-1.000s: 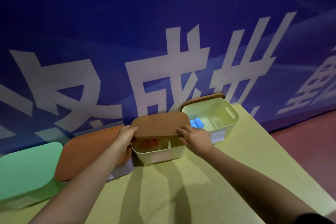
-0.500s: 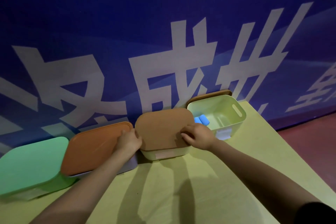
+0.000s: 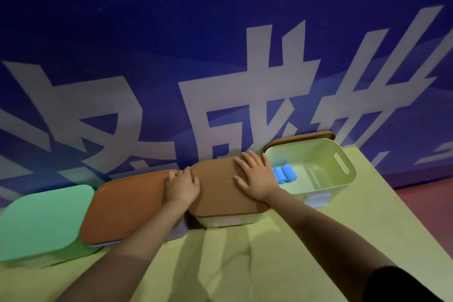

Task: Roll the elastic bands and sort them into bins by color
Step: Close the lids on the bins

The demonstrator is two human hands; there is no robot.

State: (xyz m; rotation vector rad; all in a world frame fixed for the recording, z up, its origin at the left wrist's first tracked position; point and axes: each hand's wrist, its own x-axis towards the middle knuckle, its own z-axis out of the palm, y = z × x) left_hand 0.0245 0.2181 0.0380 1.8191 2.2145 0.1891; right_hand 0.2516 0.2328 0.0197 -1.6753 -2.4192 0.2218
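A brown lid (image 3: 218, 191) lies flat on the middle cream bin (image 3: 228, 220). My right hand (image 3: 257, 176) presses on the lid's right part with straight, spread fingers. My left hand (image 3: 182, 185) rests flat on the lid's left edge. To the right stands an open cream bin (image 3: 343, 179) with rolled blue elastic bands (image 3: 284, 173) inside. Left of the middle bin sits a bin under an orange lid (image 3: 127, 206), and further left one under a green lid (image 3: 44, 220). What the three covered bins hold is hidden.
A yellow table (image 3: 245, 265) carries the row of bins against a blue wall with large white characters (image 3: 220, 56). Another brown lid (image 3: 301, 137) leans behind the open bin. Red floor (image 3: 431, 203) shows past the table's right edge.
The brown lid, held tilted above the middle bin a second ago, now lies flat on it. Both hands went from gripping its edges to lying flat on top.
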